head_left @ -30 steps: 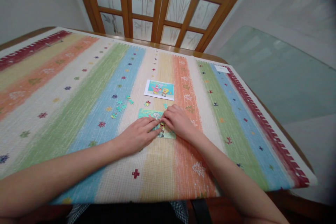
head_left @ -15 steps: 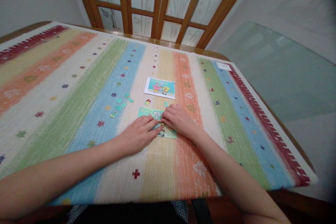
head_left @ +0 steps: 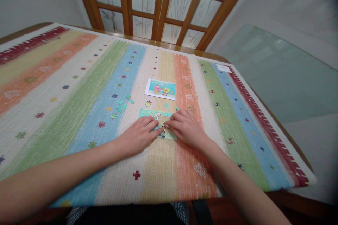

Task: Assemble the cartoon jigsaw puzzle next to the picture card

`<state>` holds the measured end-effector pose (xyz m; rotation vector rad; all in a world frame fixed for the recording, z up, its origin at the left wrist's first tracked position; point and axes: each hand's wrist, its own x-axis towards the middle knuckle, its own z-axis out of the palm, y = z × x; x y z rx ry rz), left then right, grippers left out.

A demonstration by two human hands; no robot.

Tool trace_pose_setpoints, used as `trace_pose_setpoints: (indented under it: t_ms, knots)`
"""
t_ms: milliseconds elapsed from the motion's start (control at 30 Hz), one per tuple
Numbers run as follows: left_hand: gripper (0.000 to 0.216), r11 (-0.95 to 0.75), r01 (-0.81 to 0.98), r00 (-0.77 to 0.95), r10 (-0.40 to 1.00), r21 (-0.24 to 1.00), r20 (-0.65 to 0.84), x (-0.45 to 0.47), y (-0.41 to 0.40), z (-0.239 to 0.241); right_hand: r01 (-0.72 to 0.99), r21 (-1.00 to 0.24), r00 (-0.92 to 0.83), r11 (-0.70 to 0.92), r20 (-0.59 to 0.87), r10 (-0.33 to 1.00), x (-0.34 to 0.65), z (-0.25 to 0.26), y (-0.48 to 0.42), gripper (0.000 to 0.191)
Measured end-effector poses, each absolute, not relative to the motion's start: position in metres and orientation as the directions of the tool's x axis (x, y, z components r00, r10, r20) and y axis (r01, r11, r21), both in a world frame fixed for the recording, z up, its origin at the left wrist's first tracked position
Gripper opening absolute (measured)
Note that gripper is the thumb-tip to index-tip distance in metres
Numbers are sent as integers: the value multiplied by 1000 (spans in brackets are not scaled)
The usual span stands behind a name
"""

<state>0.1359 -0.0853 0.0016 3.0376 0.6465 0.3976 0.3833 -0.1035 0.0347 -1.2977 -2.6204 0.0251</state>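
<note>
A partly assembled jigsaw puzzle [head_left: 145,113] with a cartoon picture lies flat on the striped tablecloth in front of me. My left hand [head_left: 138,134] rests on its left side, fingers stretched out with thumb and index finger apart. From the right, my right hand [head_left: 187,128] reaches over the puzzle, its thumb and index finger pinched at a small puzzle piece [head_left: 163,125] near the middle. The fingers partly cover that piece and the puzzle around it. Just beyond the right hand lies a loose yellowish piece [head_left: 176,107], with a teal piece [head_left: 166,105] left of it.
Farther back lies a reference picture card [head_left: 160,89] showing cartoon figures. Several loose teal puzzle pieces [head_left: 121,105] are scattered to the left, and another piece [head_left: 148,103] sits above the puzzle. A white paper slip [head_left: 223,68] lies at the table's far right corner.
My right hand has shifted right and slightly down, uncovering more of the puzzle's middle and the yellowish loose piece beyond it. The left hand has stayed almost still.
</note>
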Motion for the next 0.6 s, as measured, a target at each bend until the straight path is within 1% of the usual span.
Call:
trace_pose_setpoints:
  t_ms: [167,267,400,467,600]
  knots:
    - [33,-915,398,884,401,63,242,136,-86,1,790,-148,-572,594,170,803,379,27,-109,20]
    - [32,-912,405,879,407,64,248,136,-86,0,808,-150,-540,569,195,819,377,27,-103,20]
    - [32,-910,409,872,410,63,267,136,-86,-1,827,-161,-502,539,221,836,368,25,-86,25]
    - [31,-909,410,869,412,67,273,137,-86,-1,819,-152,-520,553,210,828,362,24,-79,24]
    - [31,-911,406,870,411,78,271,137,-86,-2,814,-112,-543,570,199,816,354,24,-69,14]
